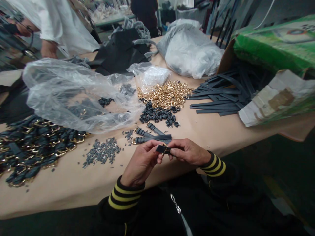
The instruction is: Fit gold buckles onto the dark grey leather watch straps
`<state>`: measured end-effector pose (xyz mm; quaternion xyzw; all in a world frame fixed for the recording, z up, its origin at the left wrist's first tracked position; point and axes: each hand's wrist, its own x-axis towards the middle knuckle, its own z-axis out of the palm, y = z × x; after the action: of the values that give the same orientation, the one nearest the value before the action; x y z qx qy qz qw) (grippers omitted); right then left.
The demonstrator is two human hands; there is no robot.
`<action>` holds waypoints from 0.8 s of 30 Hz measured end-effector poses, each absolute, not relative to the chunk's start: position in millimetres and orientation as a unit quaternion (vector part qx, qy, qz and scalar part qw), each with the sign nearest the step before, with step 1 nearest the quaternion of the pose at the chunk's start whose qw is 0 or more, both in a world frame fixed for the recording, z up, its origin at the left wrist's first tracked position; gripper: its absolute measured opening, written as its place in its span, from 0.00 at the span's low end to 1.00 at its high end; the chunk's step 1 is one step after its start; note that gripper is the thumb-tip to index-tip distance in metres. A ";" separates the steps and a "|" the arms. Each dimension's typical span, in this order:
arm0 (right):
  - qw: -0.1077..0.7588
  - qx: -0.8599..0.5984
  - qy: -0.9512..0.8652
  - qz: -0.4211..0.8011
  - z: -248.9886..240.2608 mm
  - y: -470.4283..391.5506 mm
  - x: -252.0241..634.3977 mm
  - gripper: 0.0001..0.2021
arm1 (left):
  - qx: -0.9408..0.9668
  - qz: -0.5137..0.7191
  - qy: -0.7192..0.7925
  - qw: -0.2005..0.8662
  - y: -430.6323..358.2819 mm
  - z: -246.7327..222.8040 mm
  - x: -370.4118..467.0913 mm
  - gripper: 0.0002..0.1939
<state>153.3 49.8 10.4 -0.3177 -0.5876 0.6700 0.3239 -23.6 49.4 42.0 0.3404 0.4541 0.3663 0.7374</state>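
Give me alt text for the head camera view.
The left hand and right hand pinch a dark strap with a gold buckle at a brown table. Beyond lie dark loops, gold rings and dark strips; buckled pieces are heaped at left.

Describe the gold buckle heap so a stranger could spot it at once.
On the brown table, find the big whitish bag at the back. Just in front and slightly left lies the gold buckle heap, nearly all gold, unlike the black-and-gold heap at far left.

Left hand (145, 160) and right hand (188, 151) meet, fingertips pinched in a grip.
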 end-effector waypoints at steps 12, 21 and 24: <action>0.401 -0.440 -0.684 0.421 16.6 38.1 136.7 0.05 | 0.396 0.404 0.493 0.661 41.9 25.9 -9.1 0.10; 0.360 -0.445 -0.683 0.454 20.3 39.8 140.5 0.03 | 0.395 0.412 0.490 0.659 31.8 28.2 -11.2 0.09; 0.351 -0.449 -0.676 0.468 20.9 39.6 140.5 0.03 | 0.326 0.453 0.489 0.671 32.5 25.3 -7.5 0.06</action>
<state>140.5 39.6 20.9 -0.4489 -0.6756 0.4681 0.3506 -7.5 32.5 25.3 0.3263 0.4888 0.4527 0.6706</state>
